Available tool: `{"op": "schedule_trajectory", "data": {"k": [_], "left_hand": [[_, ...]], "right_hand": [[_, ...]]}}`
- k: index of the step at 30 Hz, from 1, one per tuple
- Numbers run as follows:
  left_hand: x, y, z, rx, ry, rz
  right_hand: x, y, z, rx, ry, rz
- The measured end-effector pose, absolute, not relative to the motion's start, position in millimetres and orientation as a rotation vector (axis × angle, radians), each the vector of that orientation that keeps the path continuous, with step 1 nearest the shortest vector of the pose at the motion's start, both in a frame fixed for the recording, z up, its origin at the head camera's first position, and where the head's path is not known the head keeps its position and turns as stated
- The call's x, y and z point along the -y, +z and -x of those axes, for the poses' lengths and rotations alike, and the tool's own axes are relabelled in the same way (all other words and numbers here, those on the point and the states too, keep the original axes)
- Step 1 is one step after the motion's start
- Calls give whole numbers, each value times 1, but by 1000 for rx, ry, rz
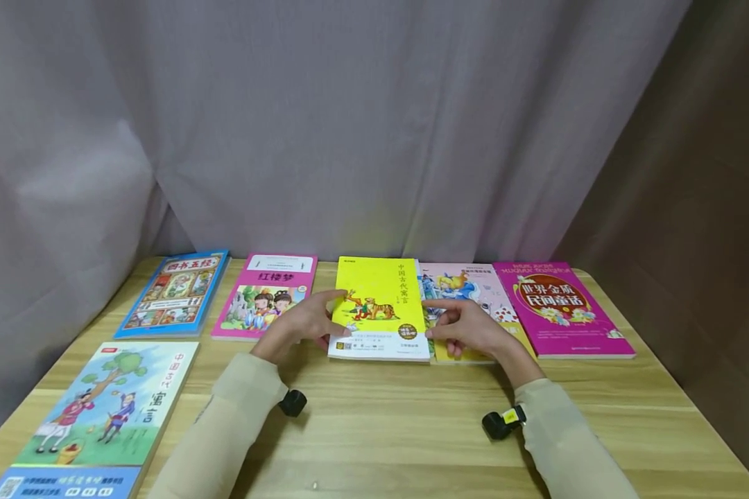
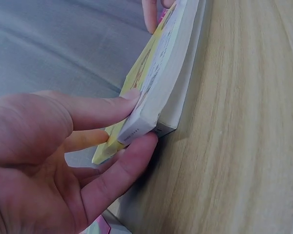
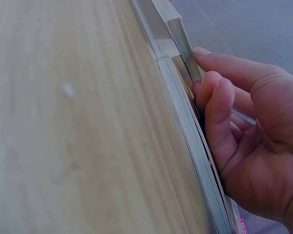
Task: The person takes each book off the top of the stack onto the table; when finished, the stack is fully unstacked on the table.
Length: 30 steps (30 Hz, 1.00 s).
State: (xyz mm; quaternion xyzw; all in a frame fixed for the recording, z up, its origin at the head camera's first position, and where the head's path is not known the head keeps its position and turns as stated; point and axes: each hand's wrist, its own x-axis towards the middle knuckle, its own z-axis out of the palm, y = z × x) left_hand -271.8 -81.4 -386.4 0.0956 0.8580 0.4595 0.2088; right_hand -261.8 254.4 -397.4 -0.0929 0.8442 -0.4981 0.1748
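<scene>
A yellow book (image 1: 374,291) with a tiger drawing is at the middle back of the table, between my two hands. My left hand (image 1: 306,319) pinches its left side; in the left wrist view the thumb (image 2: 107,109) lies on the cover and a finger bends below the lower corner. At the right side, my right hand (image 1: 471,326) holds the edge with thumb and fingers, the other fingers curled in. Under the yellow book, another book (image 2: 178,105) shows, with a gap between them. A pink-and-yellow book (image 1: 474,284) with a blonde girl lies beneath my right hand.
A magenta book (image 1: 568,312) lies at far right. Left of my hands are a pink book (image 1: 268,298) and a blue-bordered book (image 1: 175,294). A book with a tree picture (image 1: 100,416) lies front left. Behind the wooden table (image 1: 387,430) hangs a grey curtain (image 1: 299,125).
</scene>
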Motion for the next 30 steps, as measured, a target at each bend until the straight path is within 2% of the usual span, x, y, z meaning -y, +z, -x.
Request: {"op": "schedule_trajectory", "data": {"k": [30], "left_hand": [[104,-384,255,-2350,1495,-231]], "right_hand": [[-253,-399,263,-2419,-1385,255]]}}
